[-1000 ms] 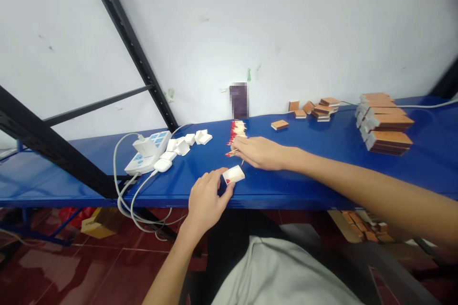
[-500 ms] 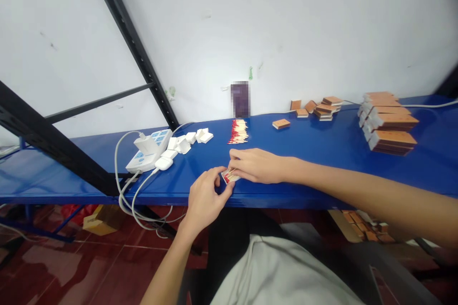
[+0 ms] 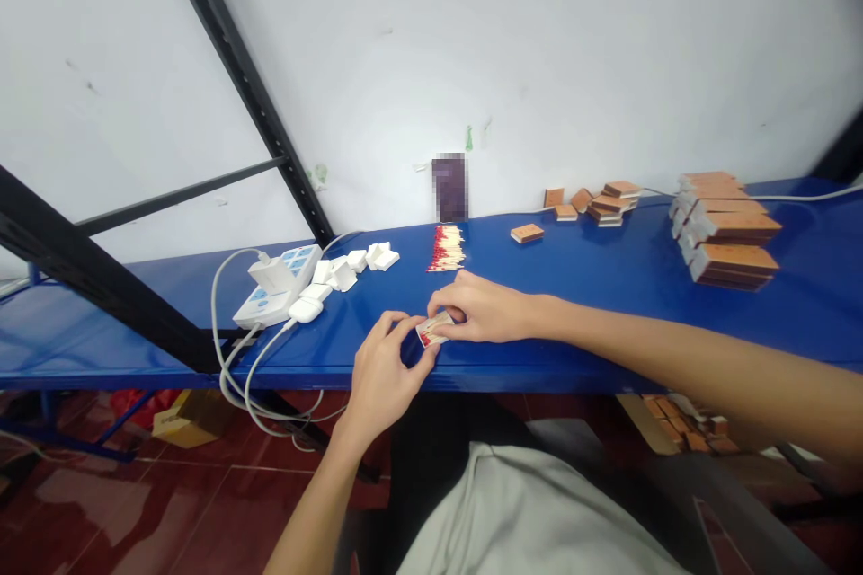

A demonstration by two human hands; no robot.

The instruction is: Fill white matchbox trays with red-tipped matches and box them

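A small white matchbox tray (image 3: 433, 330) with red-tipped matches in it is at the front edge of the blue table. My left hand (image 3: 391, 367) grips its left end between fingers and thumb. My right hand (image 3: 480, 309) is closed around its right end, thumb at the near side and fingers at the far side. Beyond the hands lies a pile of loose matches (image 3: 446, 248), red heads to the left. Several white empty trays (image 3: 341, 273) sit to the left of the pile.
A power strip (image 3: 280, 287) with white cables stands at the left, near a black metal post (image 3: 249, 90). Orange matchboxes (image 3: 610, 204) lie at the back right, with stacked bundles (image 3: 732, 234) farther right. A dark pixelated object (image 3: 450, 187) leans on the wall.
The fingers of my right hand have shifted from over the matches to the far and near sides of the tray's right end. My left hand keeps its grip.
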